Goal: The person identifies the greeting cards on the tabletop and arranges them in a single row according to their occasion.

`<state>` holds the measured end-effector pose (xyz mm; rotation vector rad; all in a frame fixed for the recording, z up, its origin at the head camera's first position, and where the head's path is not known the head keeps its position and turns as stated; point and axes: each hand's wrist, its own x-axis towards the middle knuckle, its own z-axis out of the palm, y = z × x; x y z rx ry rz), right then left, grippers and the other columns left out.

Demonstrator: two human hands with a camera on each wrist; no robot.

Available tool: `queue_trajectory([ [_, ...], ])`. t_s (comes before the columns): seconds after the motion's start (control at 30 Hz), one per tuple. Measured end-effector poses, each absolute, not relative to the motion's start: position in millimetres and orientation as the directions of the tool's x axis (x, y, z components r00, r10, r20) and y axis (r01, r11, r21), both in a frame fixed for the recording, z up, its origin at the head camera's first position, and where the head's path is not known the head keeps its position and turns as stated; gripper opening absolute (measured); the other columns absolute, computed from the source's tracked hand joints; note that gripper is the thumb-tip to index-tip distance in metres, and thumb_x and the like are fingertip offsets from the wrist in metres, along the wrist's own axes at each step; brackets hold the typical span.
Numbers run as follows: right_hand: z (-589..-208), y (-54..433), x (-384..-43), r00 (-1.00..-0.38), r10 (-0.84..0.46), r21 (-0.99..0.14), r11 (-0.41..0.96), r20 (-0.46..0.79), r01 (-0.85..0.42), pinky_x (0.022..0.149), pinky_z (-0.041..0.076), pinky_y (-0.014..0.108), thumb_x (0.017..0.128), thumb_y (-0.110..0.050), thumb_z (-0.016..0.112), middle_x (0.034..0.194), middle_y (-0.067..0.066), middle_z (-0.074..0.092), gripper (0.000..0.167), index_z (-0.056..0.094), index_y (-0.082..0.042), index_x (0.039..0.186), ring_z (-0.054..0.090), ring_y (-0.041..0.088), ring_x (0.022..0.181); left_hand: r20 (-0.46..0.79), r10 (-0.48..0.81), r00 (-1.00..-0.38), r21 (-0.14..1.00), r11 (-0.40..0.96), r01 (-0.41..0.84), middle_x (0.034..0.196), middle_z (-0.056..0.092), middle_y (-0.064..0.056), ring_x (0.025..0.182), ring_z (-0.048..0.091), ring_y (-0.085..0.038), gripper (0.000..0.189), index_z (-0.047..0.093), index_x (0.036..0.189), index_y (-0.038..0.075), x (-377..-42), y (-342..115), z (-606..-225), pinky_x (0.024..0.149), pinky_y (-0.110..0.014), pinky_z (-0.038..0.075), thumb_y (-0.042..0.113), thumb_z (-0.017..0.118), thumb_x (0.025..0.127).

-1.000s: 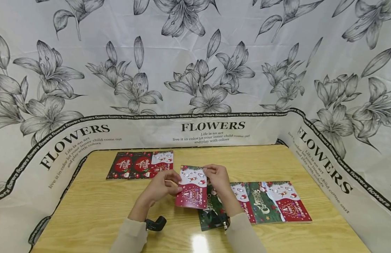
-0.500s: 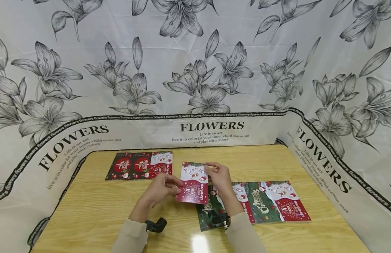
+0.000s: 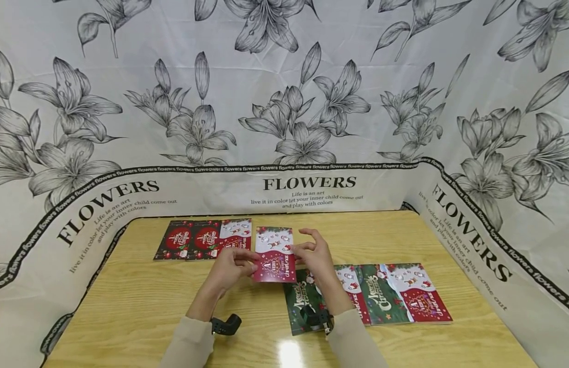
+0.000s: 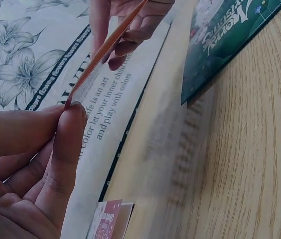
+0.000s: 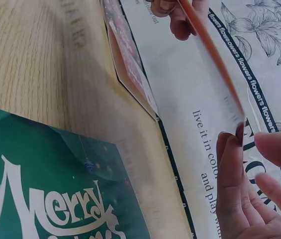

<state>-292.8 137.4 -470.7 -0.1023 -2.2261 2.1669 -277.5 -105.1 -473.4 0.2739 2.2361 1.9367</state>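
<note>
A red and white Christmas card (image 3: 275, 255) is raised over the middle of the table, its printed front facing up. My left hand (image 3: 230, 271) pinches its lower left edge between thumb and fingers; the left wrist view shows the card (image 4: 103, 55) nearly edge-on. At the card's right edge my right hand (image 3: 314, 258) touches it with its fingertips. Other fingers of that hand (image 5: 259, 194) are spread apart from the card in the right wrist view. Below the right hand lies a green Christmas card (image 3: 299, 301), partly covered by the wrist.
To the right, a row of red and green cards (image 3: 381, 296) lies overlapping on the wooden table (image 3: 141, 312). Two dark red cards (image 3: 177, 240) and a red and white card (image 3: 231, 230) lie at the back left. A flower-printed cloth (image 3: 312, 199) hangs round the table's back and sides.
The held card has moved away from me and slightly left, toward the back row. My right hand has slid down its right edge from the top corner, and its fingers have spread.
</note>
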Motion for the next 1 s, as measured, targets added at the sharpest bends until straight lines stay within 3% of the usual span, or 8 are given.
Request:
queue_trajectory([
  [0.13, -470.0, 135.1, -290.7, -1.0, 0.028, -0.999, 0.033, -0.014, 0.015, 0.073, 0.063, 0.051, 0.095, 0.006, 0.071, 0.102, 0.025, 0.072, 0.042, 0.059, 0.004, 0.135, 0.069, 0.02, 0.069, -0.007, 0.201, -0.979, 0.99, 0.138, 0.021, 0.089, 0.074, -0.015, 0.075, 0.07, -0.022, 0.018, 0.076, 0.11, -0.006, -278.4, -106.4, -475.1, 0.08, -0.055, 0.06, -0.011, 0.071, 0.093],
  [0.3, -470.8, 132.3, -289.2, -0.999, -0.039, -0.999, 0.049, -0.008, 0.006, 0.069, 0.063, 0.041, 0.093, 0.007, 0.072, 0.105, 0.024, 0.069, 0.031, 0.067, 0.007, 0.123, 0.068, 0.019, 0.072, -0.004, 0.125, -0.992, 0.988, 0.152, 0.015, 0.093, 0.074, -0.014, 0.079, 0.07, -0.022, 0.019, 0.077, 0.109, -0.004, -278.0, -107.7, -474.5, 0.078, -0.053, 0.061, -0.012, 0.072, 0.092],
  [0.57, -475.4, 128.0, -285.6, -0.994, -0.111, -0.994, 0.111, -0.018, 0.005, 0.072, 0.06, 0.031, 0.089, 0.006, 0.076, 0.108, 0.023, 0.066, 0.03, 0.072, 0.007, 0.119, 0.065, 0.02, 0.086, 0.0, 0.059, -0.998, 0.99, 0.141, 0.008, 0.098, 0.075, -0.015, 0.082, 0.072, -0.024, 0.021, 0.077, 0.109, -0.005, -278.1, -109.7, -476.2, 0.077, -0.049, 0.062, -0.013, 0.072, 0.091],
  [1.0, -477.8, 122.0, -289.9, -0.999, -0.052, -0.986, 0.164, -0.014, 0.005, 0.068, 0.057, 0.029, 0.086, 0.01, 0.078, 0.112, 0.021, 0.065, 0.031, 0.075, 0.006, 0.117, 0.068, 0.013, 0.073, 0.026, -0.022, -0.999, 0.987, 0.157, 0.023, 0.1, 0.071, -0.019, 0.075, 0.072, -0.027, 0.024, 0.076, 0.113, -0.005, -283.3, -104.4, -482.6, 0.071, -0.046, 0.063, -0.013, 0.072, 0.092],
])
